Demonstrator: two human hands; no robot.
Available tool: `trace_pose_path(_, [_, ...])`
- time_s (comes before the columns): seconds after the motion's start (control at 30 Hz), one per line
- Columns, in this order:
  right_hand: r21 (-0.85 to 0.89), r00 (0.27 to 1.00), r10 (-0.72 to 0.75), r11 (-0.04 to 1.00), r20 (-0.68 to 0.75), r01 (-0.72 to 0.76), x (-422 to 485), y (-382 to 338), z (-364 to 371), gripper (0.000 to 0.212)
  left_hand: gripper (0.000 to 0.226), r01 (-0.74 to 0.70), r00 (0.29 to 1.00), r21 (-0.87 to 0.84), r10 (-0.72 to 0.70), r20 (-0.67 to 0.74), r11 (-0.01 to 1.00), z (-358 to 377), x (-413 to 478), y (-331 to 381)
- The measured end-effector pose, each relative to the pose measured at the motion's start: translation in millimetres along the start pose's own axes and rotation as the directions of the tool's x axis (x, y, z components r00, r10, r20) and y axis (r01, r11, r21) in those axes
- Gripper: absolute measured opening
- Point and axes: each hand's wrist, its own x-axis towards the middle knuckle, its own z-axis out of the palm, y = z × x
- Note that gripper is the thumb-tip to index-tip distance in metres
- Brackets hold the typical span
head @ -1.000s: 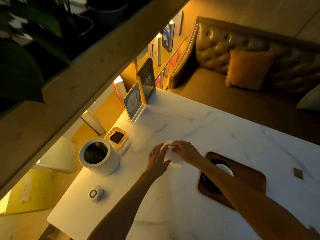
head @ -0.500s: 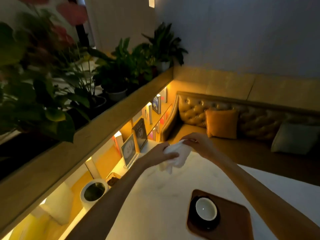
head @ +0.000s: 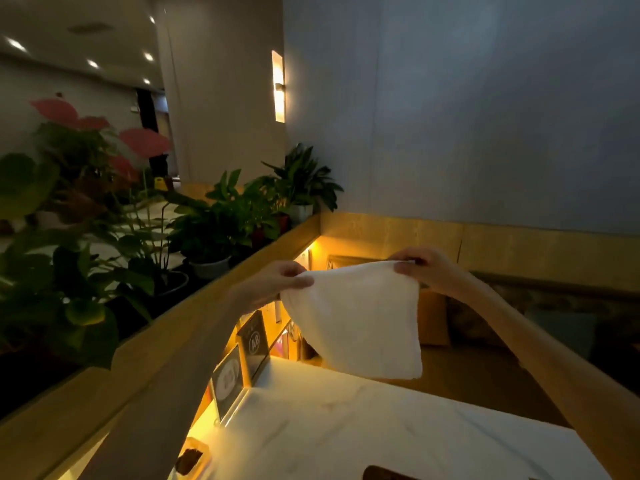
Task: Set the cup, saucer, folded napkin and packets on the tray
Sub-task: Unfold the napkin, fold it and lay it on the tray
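A white napkin (head: 356, 317) hangs unfolded in the air above the far end of the marble table (head: 339, 431). My left hand (head: 273, 285) pinches its upper left corner and my right hand (head: 426, 268) pinches its upper right corner. Only a dark sliver of the brown tray (head: 384, 474) shows at the bottom edge. The cup, saucer and packets are out of view.
Two framed table signs (head: 242, 362) stand at the table's left edge beside a wooden ledge (head: 145, 344) carrying potted plants (head: 221, 220). A small dish of dark bits (head: 190, 460) sits at the lower left. A padded bench with cushions lies beyond the table.
Both hands lifted the napkin off the table and spread it open between them. The view tilted up, so the tray with the cup slid almost out of sight.
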Motion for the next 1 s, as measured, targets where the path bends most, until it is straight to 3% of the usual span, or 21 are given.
trace_pose_path(0.17, [0.078,0.994,-0.026,0.996,-0.103,0.035,-2.2,-8.4,-28.2,0.024,0.048,-0.029,0.997,-0.279,0.007,-0.083,0.960,-12.4,19.5,22.1])
trace_pose_path(0.57, [0.161,0.983,0.096,0.984,-0.159,-0.070,-16.8,1.6,-39.1,0.015,0.040,-0.045,0.940,-0.504,-0.134,-0.314,0.863,29.5,37.8,37.7])
trace_pose_path(0.63, [0.196,0.975,0.126,0.976,-0.185,-0.089,-17.2,-0.7,-35.7,0.016,0.037,-0.066,0.912,-0.508,-0.155,-0.381,0.859,42.1,38.7,44.0])
trace_pose_path(0.7, [0.262,0.961,0.179,0.957,-0.211,-0.120,-16.6,-6.4,-30.5,0.017,0.018,-0.090,0.885,-0.476,-0.148,-0.441,0.875,56.4,38.7,52.1])
trace_pose_path(0.83, [0.451,0.971,0.237,0.871,-0.040,-0.194,-15.0,-24.7,-19.1,0.025,0.003,-0.138,0.865,-0.339,-0.054,-0.499,0.931,86.7,37.0,69.9])
trace_pose_path(0.9, [0.399,0.982,0.185,0.898,0.043,-0.187,-15.2,-34.4,-15.0,0.036,0.007,-0.162,0.873,-0.295,-0.003,-0.488,0.942,100.3,35.1,77.2])
trace_pose_path(1.0, [0.136,0.991,0.085,0.986,0.099,-0.098,-14.9,-46.7,-6.6,0.041,0.026,-0.205,0.885,-0.204,0.091,-0.457,0.957,116.2,31.8,86.7])
